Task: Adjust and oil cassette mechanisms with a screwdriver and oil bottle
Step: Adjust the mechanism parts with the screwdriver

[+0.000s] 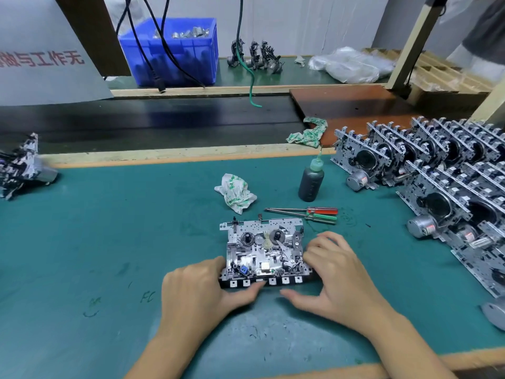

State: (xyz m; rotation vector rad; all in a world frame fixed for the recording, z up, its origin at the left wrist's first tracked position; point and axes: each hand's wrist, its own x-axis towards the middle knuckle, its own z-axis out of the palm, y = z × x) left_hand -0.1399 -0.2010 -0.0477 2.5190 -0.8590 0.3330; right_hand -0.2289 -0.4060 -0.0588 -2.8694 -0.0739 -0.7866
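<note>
A metal cassette mechanism [263,248] lies flat on the green mat [109,228] in front of me. My left hand [202,291] holds its near left corner, thumb along the front key row. My right hand [336,274] grips the right side, fingers curled at the edge and thumb under the front. Two screwdrivers, one red-handled [321,210] and one green-handled [322,218], lie just behind the mechanism to the right. The dark oil bottle [311,180] with a green nozzle stands upright farther back.
A crumpled rag [236,192] lies left of the bottle, another rag [308,132] sits at the mat's back edge. Several mechanisms [437,187] are stacked at the right, more mechanisms [19,165] at the far left. A blue bin [169,50] stands behind the dark conveyor [150,121].
</note>
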